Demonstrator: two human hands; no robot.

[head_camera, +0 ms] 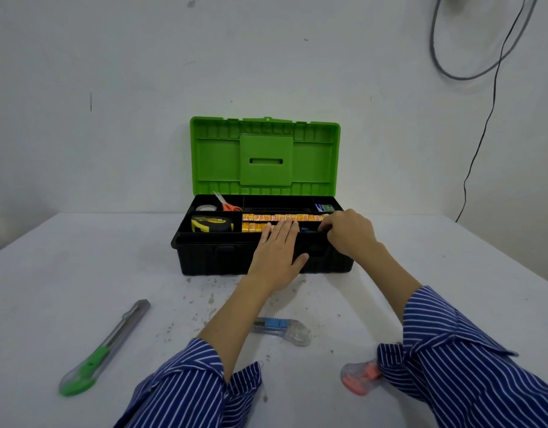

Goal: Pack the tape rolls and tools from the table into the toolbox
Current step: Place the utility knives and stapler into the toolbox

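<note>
A black toolbox [204, 257] with its green lid [263, 156] raised stands mid-table. Its tray holds a yellow tape measure [211, 223], a tape roll [206, 207], orange scissors [228, 204] and rows of small yellow-orange boxes [266, 217]. My left hand [277, 251] lies flat, fingers together, over the front rim and the boxes. My right hand [350, 231] curls down into the tray's right part; its fingertips are hidden. On the table lie a green utility knife [104, 347], a blue one [280, 329] and an orange-pink one [359, 378], partly under my right sleeve.
A white wall stands close behind the toolbox, with cables [482, 118] hanging at the right. The table's surface shows dark specks in front of the box. A small blue-green packet [324, 207] sits in the tray's back right compartment.
</note>
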